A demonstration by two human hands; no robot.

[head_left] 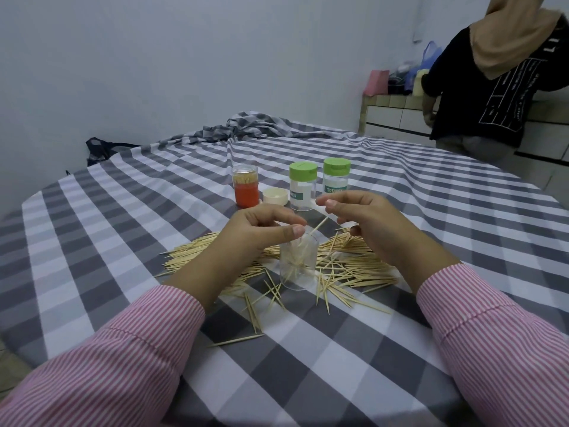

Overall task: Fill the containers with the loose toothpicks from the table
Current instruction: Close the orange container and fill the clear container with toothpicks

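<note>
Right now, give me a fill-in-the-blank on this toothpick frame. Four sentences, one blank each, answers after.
1. The two labelled containers at the back have ____ lids.
2. The clear cup stands among loose ____.
3. The orange container stands with its lid ____.
4. The toothpick above the cup is held by the ____ hand, opposite the left hand.

Answers: green; toothpicks; off; right

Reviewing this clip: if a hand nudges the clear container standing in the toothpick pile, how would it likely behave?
The clear container looks thin-walled and holds few toothpicks, so probably light. Upright and fairly tall, it could tip or slide on the checked cloth.
</note>
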